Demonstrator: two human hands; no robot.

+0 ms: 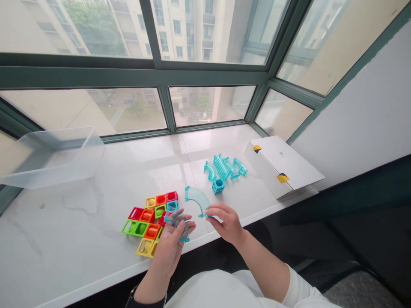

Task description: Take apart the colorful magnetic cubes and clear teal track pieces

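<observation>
My left hand point(171, 244) is closed round a clear blue curved track piece point(177, 224), held just above the sill's front edge. My right hand point(224, 222) pinches the near end of another clear blue curved track piece point(196, 198) that arcs toward the back. Left of both hands, a cluster of colourful square blocks point(149, 219) in red, orange, yellow and green lies flat on the white marble sill point(80, 222).
A pile of more blue track pieces point(224, 167) with a small blue cube point(218, 186) lies further back. A white cardboard box point(281, 169) sits at the right, a clear plastic bin point(51, 156) at the left. Windows run behind the sill.
</observation>
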